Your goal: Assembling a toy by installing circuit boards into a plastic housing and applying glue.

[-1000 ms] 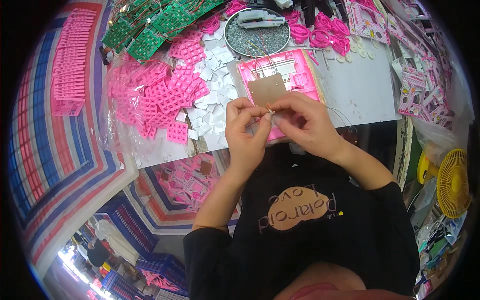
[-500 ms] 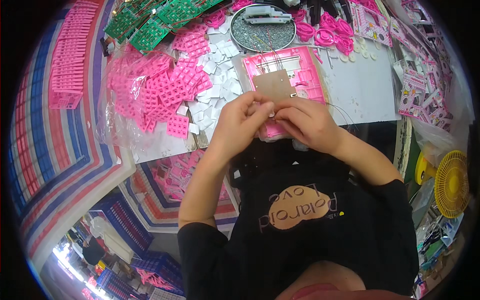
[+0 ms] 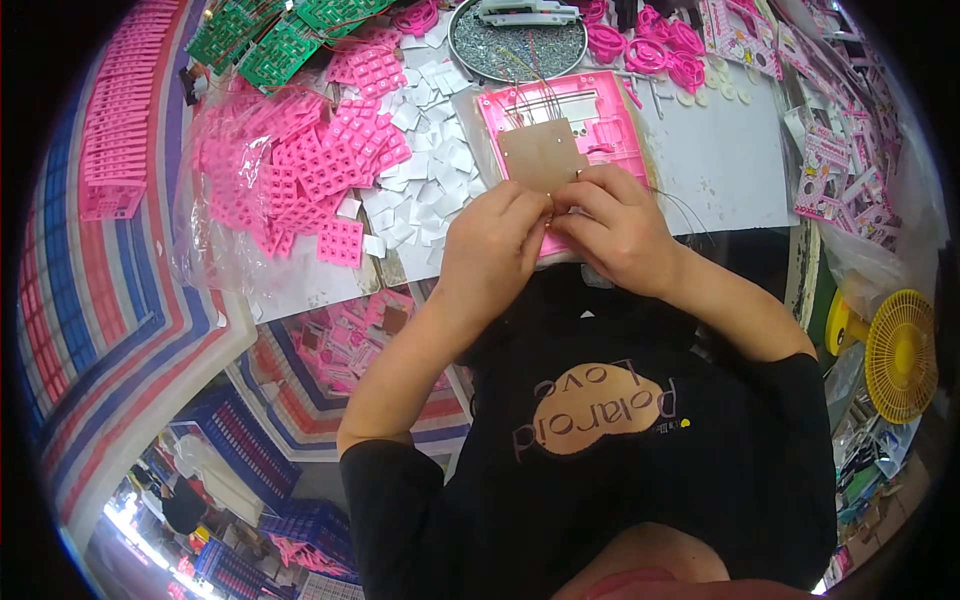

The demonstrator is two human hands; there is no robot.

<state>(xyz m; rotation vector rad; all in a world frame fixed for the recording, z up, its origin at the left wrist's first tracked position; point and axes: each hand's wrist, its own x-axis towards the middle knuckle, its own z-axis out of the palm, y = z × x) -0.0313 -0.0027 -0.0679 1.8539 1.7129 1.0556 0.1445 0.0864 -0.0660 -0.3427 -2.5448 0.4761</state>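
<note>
A pink plastic housing (image 3: 615, 130) lies open on the worktable in front of me, its inside facing up. On its lower part rests a square tan circuit board (image 3: 541, 155), with thin wires (image 3: 530, 70) running off beyond its far edge. My left hand (image 3: 494, 235) and my right hand (image 3: 622, 232) meet over the near edge of the board. Both are closed in a pinch, fingertips almost touching. Whatever sits between the fingertips is too small and too covered to make out.
Beyond the housing stands a round tray of small metal parts (image 3: 490, 58). To the left lie white square pieces (image 3: 430, 160), pink keypads (image 3: 320, 165) and green circuit boards (image 3: 300, 40). Pink rings (image 3: 660, 45) and a yellow fan (image 3: 900, 355) are on the right.
My fingertips have drawn closer together, and a small white bit seen between them is now hidden. The whole view has shifted, so the table's things appear slightly higher and further left.
</note>
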